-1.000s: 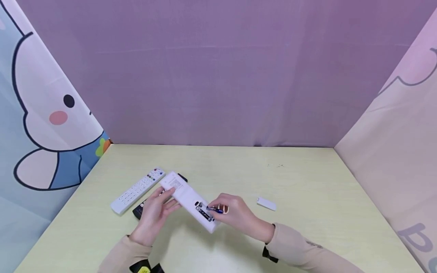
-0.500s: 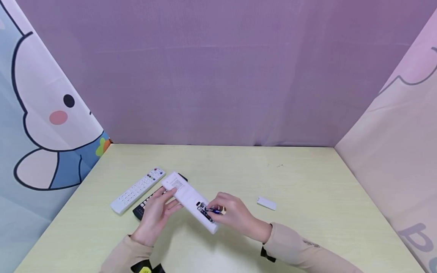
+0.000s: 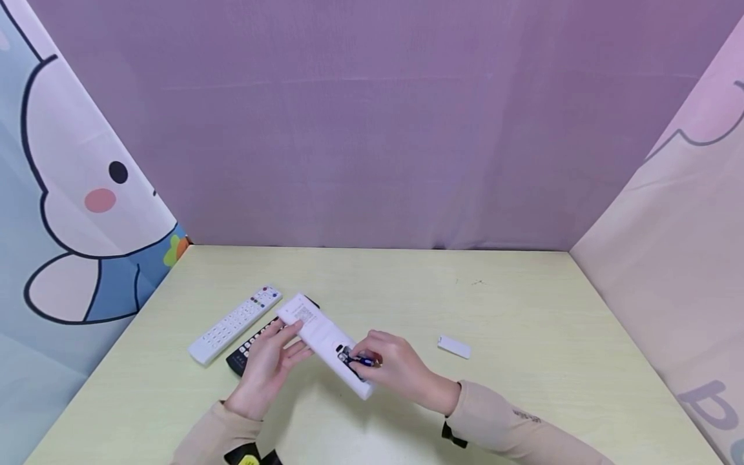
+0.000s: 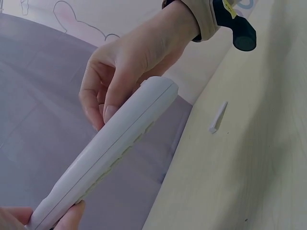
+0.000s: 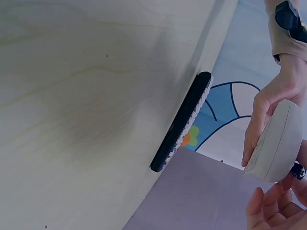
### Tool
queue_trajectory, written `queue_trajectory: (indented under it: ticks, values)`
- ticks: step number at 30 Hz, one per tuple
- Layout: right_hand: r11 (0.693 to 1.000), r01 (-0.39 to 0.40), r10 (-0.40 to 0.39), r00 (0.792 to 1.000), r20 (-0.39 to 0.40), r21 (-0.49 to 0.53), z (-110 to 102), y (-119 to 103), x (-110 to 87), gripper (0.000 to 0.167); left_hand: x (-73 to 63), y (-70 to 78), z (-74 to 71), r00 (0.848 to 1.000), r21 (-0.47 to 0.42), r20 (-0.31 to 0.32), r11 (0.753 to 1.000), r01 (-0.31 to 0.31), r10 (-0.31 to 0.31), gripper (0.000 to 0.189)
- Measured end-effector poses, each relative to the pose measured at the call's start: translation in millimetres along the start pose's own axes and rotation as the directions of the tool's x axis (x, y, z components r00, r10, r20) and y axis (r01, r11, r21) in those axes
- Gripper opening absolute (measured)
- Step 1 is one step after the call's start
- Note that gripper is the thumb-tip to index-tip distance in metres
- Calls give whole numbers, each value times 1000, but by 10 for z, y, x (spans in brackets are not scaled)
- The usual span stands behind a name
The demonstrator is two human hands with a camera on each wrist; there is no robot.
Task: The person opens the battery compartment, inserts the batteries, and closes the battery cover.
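Note:
My left hand (image 3: 266,369) grips a white remote control (image 3: 322,336) near its far end, back side up and lifted over the table. At the remote's near end the battery compartment (image 3: 343,354) is uncovered and looks dark. Thumb and fingers of my right hand (image 3: 403,372) pinch a dark blue battery (image 3: 369,362), its tip at the compartment. In the right wrist view the end of the battery (image 5: 298,171) shows beside the remote. The remote's body hides the compartment in the left wrist view.
A small white battery cover (image 3: 453,347) lies on the table (image 3: 523,387) to the right. Left of the held remote lie a second white remote (image 3: 232,326), buttons up, and a black remote (image 3: 237,359), partly covered by my left hand. A purple curtain (image 3: 372,129) hangs behind.
My right hand has shifted slightly left, bringing the battery further over the compartment. The held remote has moved a little right and down with my left hand.

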State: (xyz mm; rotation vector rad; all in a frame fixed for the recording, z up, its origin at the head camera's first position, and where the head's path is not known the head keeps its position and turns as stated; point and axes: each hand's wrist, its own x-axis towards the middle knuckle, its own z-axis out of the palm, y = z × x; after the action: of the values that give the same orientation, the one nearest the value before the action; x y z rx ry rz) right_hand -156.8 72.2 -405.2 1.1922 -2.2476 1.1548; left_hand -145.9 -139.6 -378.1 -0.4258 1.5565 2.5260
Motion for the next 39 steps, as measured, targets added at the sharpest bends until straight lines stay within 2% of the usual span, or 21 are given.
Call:
queue_trajectory:
  ticks: [5, 10, 17, 20, 27, 29, 39]
  values:
    - [1000, -11, 11, 1000, 18, 14, -3, -5, -9, 14, -1, -8, -3, 1000, 8, -4, 1000, -1, 1, 45]
    - [997, -57, 54, 997, 56, 55, -44, -1, -31, 14, -8, -1, -4, 1000, 5, -1, 1000, 1, -1, 45]
    - [968, -162, 143, 984, 111, 191, -196, 16, -66, 13, -22, 27, -14, 1000, -7, 2, 1000, 0, 0, 45]
    - [941, -221, 181, 968, 173, 255, -258, 32, -82, 15, -25, 36, -23, 1000, -7, 6, 1000, -3, 3, 46]
    - [865, -365, 255, 911, 323, 344, -337, -16, -98, 20, -29, 46, -29, 1000, -2, 6, 1000, 1, -1, 46]
    - [857, -375, 254, 904, 343, 353, -295, 49, -139, 21, -29, 46, -28, 1000, 1, 6, 1000, 1, -1, 46]
    - [837, -415, 269, 880, 391, 358, -254, 35, -141, 23, -26, 29, -25, 1000, 9, 3, 1000, 3, -3, 44]
